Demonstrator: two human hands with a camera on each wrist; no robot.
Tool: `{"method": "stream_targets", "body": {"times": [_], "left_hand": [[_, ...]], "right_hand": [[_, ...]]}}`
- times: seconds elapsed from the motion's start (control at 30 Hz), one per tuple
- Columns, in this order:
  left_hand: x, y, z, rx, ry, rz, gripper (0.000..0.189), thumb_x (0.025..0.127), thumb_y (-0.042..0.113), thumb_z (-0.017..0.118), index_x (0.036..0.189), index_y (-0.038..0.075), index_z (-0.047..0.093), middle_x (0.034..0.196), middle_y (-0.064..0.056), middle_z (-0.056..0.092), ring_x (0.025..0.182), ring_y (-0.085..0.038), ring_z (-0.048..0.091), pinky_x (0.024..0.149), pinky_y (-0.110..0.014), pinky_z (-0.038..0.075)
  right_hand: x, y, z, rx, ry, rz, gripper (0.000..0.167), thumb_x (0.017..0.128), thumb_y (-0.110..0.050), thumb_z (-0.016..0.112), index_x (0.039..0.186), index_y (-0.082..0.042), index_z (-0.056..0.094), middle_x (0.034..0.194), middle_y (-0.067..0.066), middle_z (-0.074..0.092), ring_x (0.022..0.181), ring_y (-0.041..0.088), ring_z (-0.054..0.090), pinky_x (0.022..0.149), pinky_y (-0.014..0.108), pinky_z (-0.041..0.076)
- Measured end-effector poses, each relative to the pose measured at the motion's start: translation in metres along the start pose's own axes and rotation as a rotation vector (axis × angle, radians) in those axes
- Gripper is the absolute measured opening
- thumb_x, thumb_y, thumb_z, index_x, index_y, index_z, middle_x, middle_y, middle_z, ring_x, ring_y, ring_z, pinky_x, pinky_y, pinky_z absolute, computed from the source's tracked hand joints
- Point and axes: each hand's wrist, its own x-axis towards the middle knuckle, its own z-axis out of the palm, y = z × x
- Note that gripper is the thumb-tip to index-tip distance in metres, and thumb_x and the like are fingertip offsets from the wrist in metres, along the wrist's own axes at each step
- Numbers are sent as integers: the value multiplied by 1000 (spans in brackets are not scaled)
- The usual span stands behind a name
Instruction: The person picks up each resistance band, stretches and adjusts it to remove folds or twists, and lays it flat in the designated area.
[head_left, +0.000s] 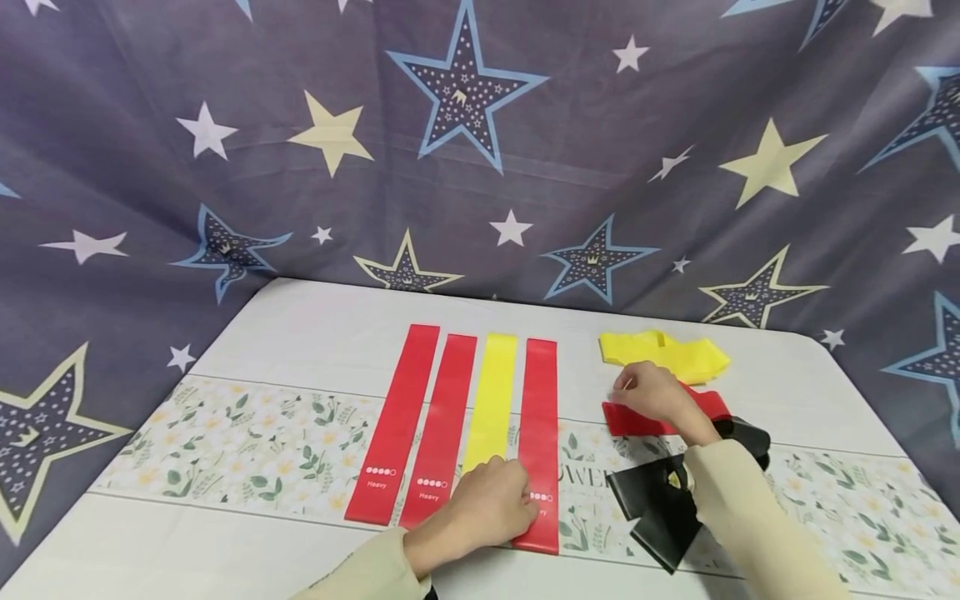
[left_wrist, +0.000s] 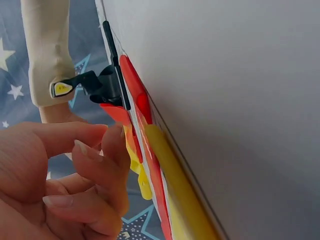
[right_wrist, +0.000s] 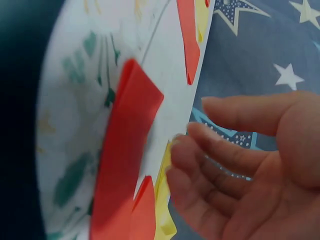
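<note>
Three red resistance bands, a left one (head_left: 393,417), a middle one (head_left: 447,400) and a right one (head_left: 537,400), lie flat side by side, with a yellow resistance band (head_left: 491,392) between the middle and right ones. My left hand (head_left: 491,504) is over the near ends of the yellow and right red bands, its fingers (left_wrist: 95,160) loosely bent around nothing; whether it touches them I cannot tell. My right hand (head_left: 654,393) hovers by a folded red band (head_left: 645,421), fingers (right_wrist: 220,150) relaxed and holding nothing. Behind it lies a crumpled yellow band (head_left: 667,354).
Black bands (head_left: 660,508) lie folded under and beside my right forearm. The white table (head_left: 225,550) carries a floral strip (head_left: 255,450) across it. A star-patterned cloth (head_left: 262,167) hangs behind the table's far edge.
</note>
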Motion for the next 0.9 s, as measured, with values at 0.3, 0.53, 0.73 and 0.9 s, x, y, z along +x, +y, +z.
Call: {"method": "stream_targets", "body": {"times": [0.3, 0.53, 0.73, 0.9], "left_hand": [[8, 6, 0, 39, 33, 74, 45, 85, 15, 65, 48, 14, 41, 36, 6, 31, 32, -6, 24, 36, -15, 17], [14, 12, -3, 73, 32, 89, 45, 87, 15, 64, 49, 15, 38, 38, 8, 28, 33, -5, 22, 36, -15, 17], [19, 11, -5, 58, 23, 73, 45, 88, 16, 63, 50, 15, 39, 39, 7, 30, 34, -6, 26, 37, -16, 18], [27, 12, -6, 35, 50, 66, 40, 88, 16, 64, 54, 13, 42, 41, 5, 35, 35, -7, 32, 37, -15, 23]], "right_hand": [[-11, -11, 21, -83, -53, 127, 27, 79, -25, 75, 85, -1, 66, 67, 5, 61, 62, 17, 53, 57, 28, 44], [-10, -8, 25, -92, -34, 54, 14, 79, -14, 74, 78, -3, 66, 64, 4, 59, 58, 17, 51, 54, 26, 42], [-13, -7, 21, -39, -21, 18, 8, 82, -8, 63, 79, -2, 68, 64, 4, 60, 57, 16, 51, 54, 26, 42], [-22, -15, 13, -16, 7, -52, 7, 81, -4, 59, 84, -1, 65, 72, 5, 61, 63, 17, 52, 58, 27, 43]]}}
